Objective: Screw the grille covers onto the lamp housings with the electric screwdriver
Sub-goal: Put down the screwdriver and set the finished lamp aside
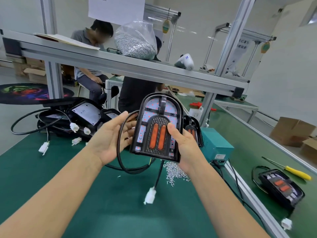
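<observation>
Green bench mat [106, 203] under aluminium frame; right hand [184, 148] gripping lamp housing [157, 127], left hand [111, 140] fingers spread.

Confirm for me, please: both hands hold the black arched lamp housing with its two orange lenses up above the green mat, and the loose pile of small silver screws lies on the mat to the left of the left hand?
Not quite. The head view shows the loose pile of small silver screws on the green mat below the right hand, not left of the left hand. Both hands do hold the black arched lamp housing above the mat.
</observation>
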Action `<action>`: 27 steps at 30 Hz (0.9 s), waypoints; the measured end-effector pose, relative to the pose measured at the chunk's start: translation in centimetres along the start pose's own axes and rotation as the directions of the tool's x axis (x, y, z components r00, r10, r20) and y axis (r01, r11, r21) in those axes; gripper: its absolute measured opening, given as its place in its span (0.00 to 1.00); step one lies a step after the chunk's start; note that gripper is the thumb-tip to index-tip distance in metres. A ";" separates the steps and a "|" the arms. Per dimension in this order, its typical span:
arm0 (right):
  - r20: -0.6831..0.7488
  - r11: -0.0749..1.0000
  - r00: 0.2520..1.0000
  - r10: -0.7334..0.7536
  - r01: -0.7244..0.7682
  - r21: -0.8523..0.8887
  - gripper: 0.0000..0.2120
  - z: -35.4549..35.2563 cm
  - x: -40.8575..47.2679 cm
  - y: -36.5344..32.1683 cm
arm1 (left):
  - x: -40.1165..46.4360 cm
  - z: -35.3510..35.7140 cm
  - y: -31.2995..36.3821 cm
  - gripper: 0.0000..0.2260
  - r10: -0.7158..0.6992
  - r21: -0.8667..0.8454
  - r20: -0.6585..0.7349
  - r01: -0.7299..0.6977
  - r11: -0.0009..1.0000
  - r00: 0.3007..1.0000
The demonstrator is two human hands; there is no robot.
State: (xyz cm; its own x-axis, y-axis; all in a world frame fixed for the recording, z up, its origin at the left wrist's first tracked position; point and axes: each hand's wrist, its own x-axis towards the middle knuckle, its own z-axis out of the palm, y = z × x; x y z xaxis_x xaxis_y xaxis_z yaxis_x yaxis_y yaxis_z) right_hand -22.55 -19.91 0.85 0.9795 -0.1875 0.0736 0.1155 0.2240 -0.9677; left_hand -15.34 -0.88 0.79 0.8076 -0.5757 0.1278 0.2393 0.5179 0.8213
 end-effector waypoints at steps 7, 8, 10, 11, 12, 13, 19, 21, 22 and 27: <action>-0.053 1.000 0.999 0.010 -0.010 0.004 0.11 -1.1 -0.6 -0.3 | 0.1 2.6 -2.0 0.17 -0.043 0.247 0.082 0.021 0.969 0.996; -0.062 1.000 0.998 0.017 -0.016 0.007 0.12 -1.3 -0.8 -0.4 | 0.2 3.0 -2.2 0.16 -0.033 0.255 0.031 0.024 0.967 0.999; -0.072 0.999 0.997 0.034 -0.032 0.035 0.14 -1.8 -1.0 -0.5 | 0.4 3.5 -2.6 0.14 -0.036 0.229 -0.038 0.044 0.973 0.999; -0.066 0.998 0.997 0.040 -0.037 0.050 0.14 -2.1 -1.1 -0.6 | 0.6 3.6 -2.8 0.14 -0.043 0.216 -0.052 0.054 0.975 0.998; -0.053 0.998 0.998 0.042 -0.039 0.056 0.14 -2.4 -1.3 -0.6 | 0.7 3.7 -3.0 0.13 -0.054 0.211 -0.064 0.066 0.975 0.997; -0.037 0.998 0.999 0.035 -0.033 0.050 0.16 -2.7 -1.6 -0.6 | 0.9 3.8 -3.2 0.13 -0.067 0.206 -0.077 0.081 0.975 0.995; -0.035 0.999 0.998 -0.044 0.045 0.029 0.38 -4.2 -3.7 1.2 | 1.8 4.4 -5.3 0.10 -0.150 0.127 -0.119 0.165 0.978 0.981; -0.071 0.997 0.996 -0.055 0.058 0.046 0.39 -4.9 -4.4 1.5 | 2.1 4.9 -6.0 0.09 -0.175 0.136 -0.107 0.189 0.973 0.979; -0.089 0.997 0.994 -0.063 0.067 0.048 0.37 -5.3 -4.6 1.6 | 2.2 5.2 -6.3 0.09 -0.188 0.133 -0.102 0.201 0.971 0.977; -0.174 0.996 0.981 -0.081 0.087 0.029 0.30 -6.7 -5.5 1.3 | 2.9 6.8 -7.3 0.11 -0.232 0.168 -0.060 0.239 0.956 0.971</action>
State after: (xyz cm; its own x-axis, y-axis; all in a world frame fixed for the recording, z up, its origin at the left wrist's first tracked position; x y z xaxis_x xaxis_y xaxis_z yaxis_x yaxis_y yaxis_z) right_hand -28.93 -25.04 -2.41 0.9232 -0.3686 0.1083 0.2052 0.2348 -0.9501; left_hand -18.40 -10.60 -1.06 0.7609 -0.6411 -0.1002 0.3315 0.2512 0.9094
